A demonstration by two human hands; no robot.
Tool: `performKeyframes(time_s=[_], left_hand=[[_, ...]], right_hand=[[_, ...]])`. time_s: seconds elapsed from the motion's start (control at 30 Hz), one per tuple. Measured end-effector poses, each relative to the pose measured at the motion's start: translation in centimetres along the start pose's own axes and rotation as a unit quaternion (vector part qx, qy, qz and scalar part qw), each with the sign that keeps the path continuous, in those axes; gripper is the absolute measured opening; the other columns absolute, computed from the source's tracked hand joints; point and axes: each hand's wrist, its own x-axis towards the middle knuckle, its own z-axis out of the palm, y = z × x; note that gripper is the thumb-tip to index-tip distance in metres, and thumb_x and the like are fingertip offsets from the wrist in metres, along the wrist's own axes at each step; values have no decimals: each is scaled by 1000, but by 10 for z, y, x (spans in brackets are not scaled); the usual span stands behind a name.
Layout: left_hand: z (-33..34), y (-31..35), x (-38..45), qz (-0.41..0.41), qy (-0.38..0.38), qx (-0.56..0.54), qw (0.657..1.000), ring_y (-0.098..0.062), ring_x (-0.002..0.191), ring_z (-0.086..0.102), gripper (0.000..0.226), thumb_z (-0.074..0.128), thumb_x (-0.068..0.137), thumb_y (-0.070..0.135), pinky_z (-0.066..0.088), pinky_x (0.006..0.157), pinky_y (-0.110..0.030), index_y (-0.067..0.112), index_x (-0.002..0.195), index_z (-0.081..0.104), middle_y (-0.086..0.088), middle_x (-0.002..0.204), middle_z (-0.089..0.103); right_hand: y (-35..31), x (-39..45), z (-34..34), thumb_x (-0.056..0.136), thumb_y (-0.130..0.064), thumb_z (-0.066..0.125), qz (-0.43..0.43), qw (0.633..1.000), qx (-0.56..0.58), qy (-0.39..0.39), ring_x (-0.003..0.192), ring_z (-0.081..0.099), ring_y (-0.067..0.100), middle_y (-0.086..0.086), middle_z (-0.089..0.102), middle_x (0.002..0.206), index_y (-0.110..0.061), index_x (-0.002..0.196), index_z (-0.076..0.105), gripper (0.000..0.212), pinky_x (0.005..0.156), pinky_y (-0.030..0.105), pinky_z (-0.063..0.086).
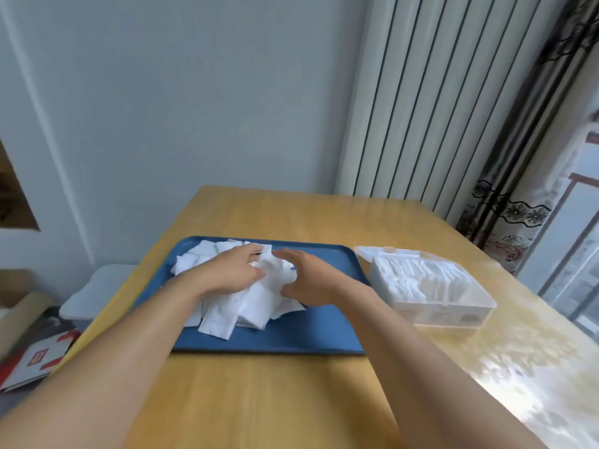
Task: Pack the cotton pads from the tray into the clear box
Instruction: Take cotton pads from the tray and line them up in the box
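1. L hand [234,269]: fingers curled into cotton pads [246,303], gripping some.
2. R hand [304,277]: fingers straight, resting on the pile's right side.
3. Pads heaped on blue tray [291,338]; more already in clear box [431,288], just right of the tray, lid open.

Both forearms run off the bottom edge — the cotton pads [246,306] lie partly hidden under hands.

I see white square cotton pads [246,306] heaped loosely on the blue tray [291,338] at centre — right of it sits the clear box [453,314], lid open, already holding upright rows of pads.
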Motion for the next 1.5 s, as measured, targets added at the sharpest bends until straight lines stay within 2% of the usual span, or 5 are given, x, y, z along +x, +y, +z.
performKeyframes(time_s=[0.23, 0.43, 0.7, 0.83, 1.5], left_hand=[[-1, 4, 0, 28, 22, -28, 999, -12, 124, 56, 69, 50, 104, 10, 48, 91, -26, 29, 161, 17, 12, 138, 64], [2, 11, -5, 52, -8, -81, 995, -13, 130, 55, 63, 58, 101, 13, 45, 104, -31, 36, 155, 33, 7, 137, 62], [17, 31, -16, 136, 43, -172, 975, 1, 114, 64, 39, 81, 86, 29, 47, 105, -25, 29, 123, 69, 11, 117, 73], [21, 36, -16, 125, 26, -229, 965, -4, 108, 69, 53, 87, 79, 32, 49, 101, -28, 31, 127, 65, 9, 113, 75], [33, 48, -20, 84, 8, -372, 924, -21, 79, 71, 35, 79, 81, -3, 56, 72, -23, 8, 113, 72, -14, 101, 77]], right_hand=[[7, 8, 7, 91, -19, 63, 19, 999, -11, 33, 118, 55, 21, -1, 61, 130, -26, 141, 54, 51, 82, 28, 41], [16, -5, 0, 90, -15, 54, 41, 995, -30, 92, 76, 56, 25, 0, 60, 75, -21, 67, 52, 24, 63, 36, 42], [31, -45, -11, 95, -19, 58, 22, 950, 184, 250, 56, 47, 7, -4, 58, 64, -18, 80, 69, 18, 56, 22, 42], [32, -53, -3, 92, -21, 66, 42, 900, 362, 240, 72, 67, 15, 12, 74, 83, -9, 93, 73, 14, 81, 53, 57], [25, -60, 2, 94, -15, 63, -5, 886, 332, 325, 78, 69, 17, 0, 68, 74, -34, 124, 51, 37, 69, 35, 56]])
